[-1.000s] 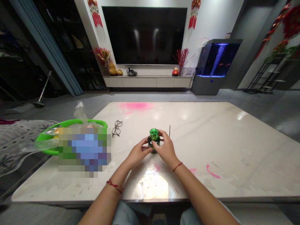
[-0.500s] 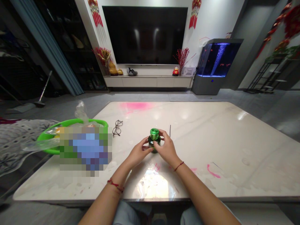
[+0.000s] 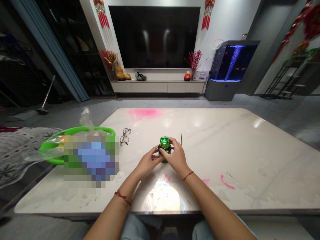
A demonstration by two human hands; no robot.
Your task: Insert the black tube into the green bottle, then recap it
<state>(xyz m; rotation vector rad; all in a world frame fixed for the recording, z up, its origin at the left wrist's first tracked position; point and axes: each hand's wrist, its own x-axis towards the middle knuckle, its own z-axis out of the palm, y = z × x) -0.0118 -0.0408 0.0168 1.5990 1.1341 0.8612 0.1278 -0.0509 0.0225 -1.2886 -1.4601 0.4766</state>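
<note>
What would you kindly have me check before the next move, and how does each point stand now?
1. Left hand on the bottle: ok, at its left side.
2. Right hand on the bottle: ok, thumb in front, fingers at the far right side.
3. Bottle upright: ok.
4. Cap tight: cannot tell; it sits on top, but tightness does not show.
5. Glasses clear of the hands: ok, apart, beyond and to the left.
6. Table clean: not ok, pink marks show.
</note>
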